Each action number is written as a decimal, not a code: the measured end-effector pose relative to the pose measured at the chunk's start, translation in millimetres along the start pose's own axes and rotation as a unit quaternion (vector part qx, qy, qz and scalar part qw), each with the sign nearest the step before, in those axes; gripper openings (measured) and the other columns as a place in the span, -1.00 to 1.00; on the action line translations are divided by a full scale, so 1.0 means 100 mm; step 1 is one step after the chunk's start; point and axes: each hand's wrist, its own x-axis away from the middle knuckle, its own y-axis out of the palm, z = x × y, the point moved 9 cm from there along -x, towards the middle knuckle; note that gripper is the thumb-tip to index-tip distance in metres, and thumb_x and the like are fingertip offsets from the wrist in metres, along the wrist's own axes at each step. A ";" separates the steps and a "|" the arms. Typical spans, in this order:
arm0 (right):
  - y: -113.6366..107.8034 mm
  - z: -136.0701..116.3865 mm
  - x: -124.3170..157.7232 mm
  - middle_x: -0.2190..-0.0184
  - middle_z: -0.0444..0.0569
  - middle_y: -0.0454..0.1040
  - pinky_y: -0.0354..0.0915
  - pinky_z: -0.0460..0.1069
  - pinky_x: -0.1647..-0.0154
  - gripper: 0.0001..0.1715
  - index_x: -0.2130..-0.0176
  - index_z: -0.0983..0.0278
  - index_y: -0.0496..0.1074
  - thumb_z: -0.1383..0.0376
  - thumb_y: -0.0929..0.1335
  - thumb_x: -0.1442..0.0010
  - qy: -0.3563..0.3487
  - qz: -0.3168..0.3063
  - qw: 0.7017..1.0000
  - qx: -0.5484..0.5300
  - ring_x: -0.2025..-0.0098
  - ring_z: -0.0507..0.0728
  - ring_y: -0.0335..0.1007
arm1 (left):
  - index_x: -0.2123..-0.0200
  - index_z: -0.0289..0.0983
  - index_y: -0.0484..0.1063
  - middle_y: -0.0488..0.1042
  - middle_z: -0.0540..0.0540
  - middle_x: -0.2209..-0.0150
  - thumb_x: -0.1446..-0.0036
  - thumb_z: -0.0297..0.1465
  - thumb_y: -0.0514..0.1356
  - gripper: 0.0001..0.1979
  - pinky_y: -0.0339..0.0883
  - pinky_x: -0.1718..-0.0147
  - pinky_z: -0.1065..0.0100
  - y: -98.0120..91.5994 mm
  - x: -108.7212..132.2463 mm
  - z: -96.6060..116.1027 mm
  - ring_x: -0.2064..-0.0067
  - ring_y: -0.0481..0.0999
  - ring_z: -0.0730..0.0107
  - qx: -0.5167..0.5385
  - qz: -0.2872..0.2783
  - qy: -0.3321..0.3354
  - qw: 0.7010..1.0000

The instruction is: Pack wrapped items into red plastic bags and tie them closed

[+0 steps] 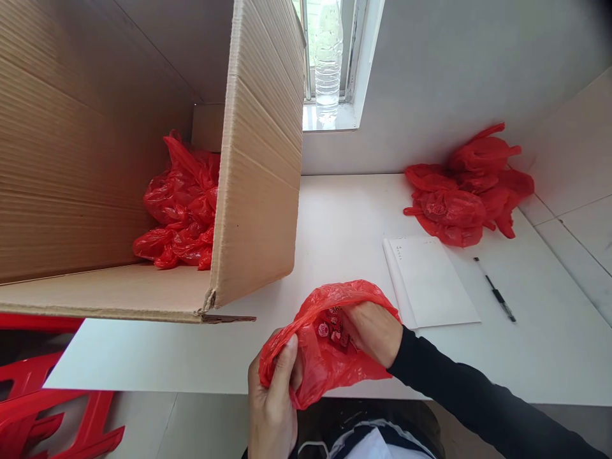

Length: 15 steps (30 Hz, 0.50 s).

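A thin red plastic bag (315, 376) hangs open at the table's front edge. My left hand (275, 398) grips its rim on the left side, thumb on the inside and fingers behind the plastic. Through the mouth of the bag reaches my right hand (375, 331), visible only from the wrist to the back of the hand. Its fingers are hidden inside, so whether they hold anything does not show. Several small dark red printed packets (335, 328) lie in the bag, right beside my right hand.
A large cardboard box (258, 159) lies on its side at the left, with red bags (184, 204) in it. More red bags (459, 191) sit at the back right, near a notebook (433, 280) and a pen (496, 290). A bottle (328, 64) stands on the windowsill; red stools (57, 408) are lower left.
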 end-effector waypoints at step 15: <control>0.05 -0.04 0.00 0.29 -0.09 0.50 0.32 0.03 0.17 -0.78 0.20 0.24 0.41 0.44 0.21 -0.26 0.012 0.027 0.999 0.013 0.25 0.11 0.43 | 0.62 -0.23 0.20 0.05 0.11 0.63 0.04 -0.10 0.40 -0.51 0.09 0.61 0.45 0.05 0.01 -0.03 0.57 0.00 0.54 -0.004 -0.029 -0.007 1.000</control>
